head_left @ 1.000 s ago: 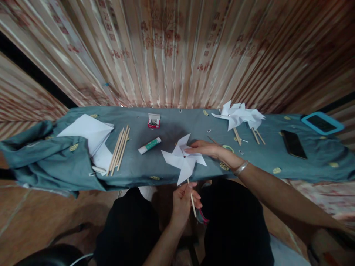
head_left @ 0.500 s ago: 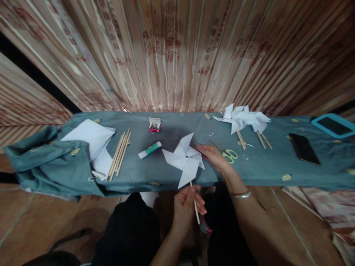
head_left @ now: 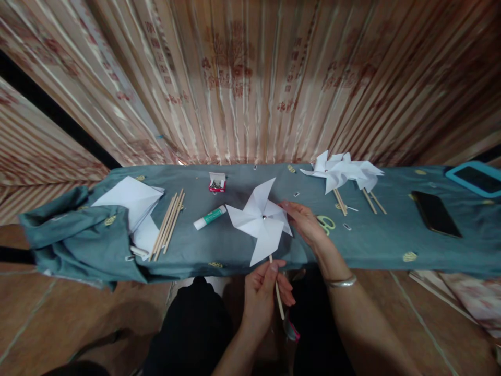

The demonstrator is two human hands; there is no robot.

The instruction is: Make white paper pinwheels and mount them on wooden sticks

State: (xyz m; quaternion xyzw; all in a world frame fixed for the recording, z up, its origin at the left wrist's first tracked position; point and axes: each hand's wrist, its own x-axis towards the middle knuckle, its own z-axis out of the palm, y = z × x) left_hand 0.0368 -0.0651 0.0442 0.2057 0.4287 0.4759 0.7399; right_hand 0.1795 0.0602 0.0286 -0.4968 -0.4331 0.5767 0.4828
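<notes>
A white paper pinwheel (head_left: 261,219), with a silvery pin at its centre, is held upright over the table's near edge. Closed round its wooden stick (head_left: 281,303) is my left hand (head_left: 263,291), thumb on top, just below the blades. My right hand (head_left: 303,222) is at the pinwheel's right side, fingers stretched out, their tips by the edge of a blade; whether they press on the paper I cannot tell. Partly hidden behind that hand lies a pair of scissors with green handles (head_left: 326,224).
A glue stick (head_left: 210,217) and a small red box of pins (head_left: 217,183) lie left of the pinwheel. Further left are wooden sticks (head_left: 167,224) and white paper sheets (head_left: 127,201). Several pinwheels (head_left: 344,171), a black phone (head_left: 436,213) and a blue-framed device (head_left: 475,177) lie right.
The pinwheel's blades have turned slightly. Both hands stay at nearly the same places, and my right hand now covers more of the scissors. The camera view has shifted a little.
</notes>
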